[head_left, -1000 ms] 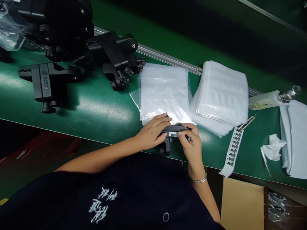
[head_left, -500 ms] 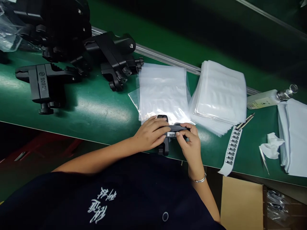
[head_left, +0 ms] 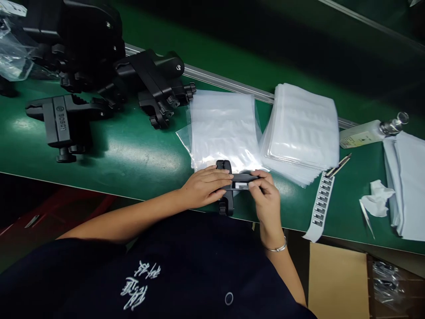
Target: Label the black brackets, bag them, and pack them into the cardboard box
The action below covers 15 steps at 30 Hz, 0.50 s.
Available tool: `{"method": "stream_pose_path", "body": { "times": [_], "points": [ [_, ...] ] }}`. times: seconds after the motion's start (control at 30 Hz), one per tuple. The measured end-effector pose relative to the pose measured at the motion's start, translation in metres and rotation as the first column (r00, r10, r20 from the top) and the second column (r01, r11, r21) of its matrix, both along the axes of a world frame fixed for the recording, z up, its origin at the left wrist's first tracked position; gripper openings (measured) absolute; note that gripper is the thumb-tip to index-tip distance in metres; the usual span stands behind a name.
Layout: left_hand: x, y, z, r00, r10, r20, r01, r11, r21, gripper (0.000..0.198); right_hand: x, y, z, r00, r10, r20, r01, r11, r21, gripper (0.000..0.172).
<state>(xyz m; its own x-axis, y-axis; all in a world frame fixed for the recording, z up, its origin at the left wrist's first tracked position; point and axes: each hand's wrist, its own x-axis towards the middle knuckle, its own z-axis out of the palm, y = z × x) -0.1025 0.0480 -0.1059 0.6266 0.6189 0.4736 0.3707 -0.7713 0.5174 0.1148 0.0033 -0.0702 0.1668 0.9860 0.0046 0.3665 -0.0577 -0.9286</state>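
A black clamp lies at the front edge of the green table. My left hand rests over its left part with the fingers closed on it. My right hand pinches the clamp's right end, thumb and fingertips beside a small white label on the side facing me. Whether the fingertips touch the label is hard to make out. Just beyond my hands is a flat pile of clear plastic bags. The far jaw of the clamp reaches its near edge.
More black clamps lie at the left, one marked BOSCH. To the right are a thick stack of plastic bags, a label strip, tweezers, a bottle, crumpled tissue and white sheets. A cardboard box stands below.
My right thumb and fingers have slid slightly right along the clamp, and more of the white label shows. My left hand stays on the clamp. The view has shifted a little.
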Motion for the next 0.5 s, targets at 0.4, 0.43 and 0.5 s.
{"method": "stream_pose_path", "body": {
  "times": [0.4, 0.43, 0.5],
  "points": [
    [0.0019, -0.0015, -0.0027, 0.997, 0.014, 0.078, -0.015, 1.0, 0.009, 0.023, -0.0041, -0.001, -0.0016, 0.986, 0.074, 0.149, -0.08, 0.996, 0.031, 0.021],
    [0.002, -0.0013, -0.0031, 0.996, 0.014, 0.083, -0.015, 1.0, 0.015, 0.023, -0.0039, -0.0009, -0.0017, 0.986, 0.077, 0.15, -0.082, 0.996, 0.031, 0.021],
    [0.0021, -0.001, -0.0041, 0.996, 0.012, 0.092, -0.014, 1.0, 0.026, 0.022, -0.0036, -0.0005, -0.0018, 0.985, 0.079, 0.154, -0.084, 0.996, 0.03, 0.021]
  ]
}}
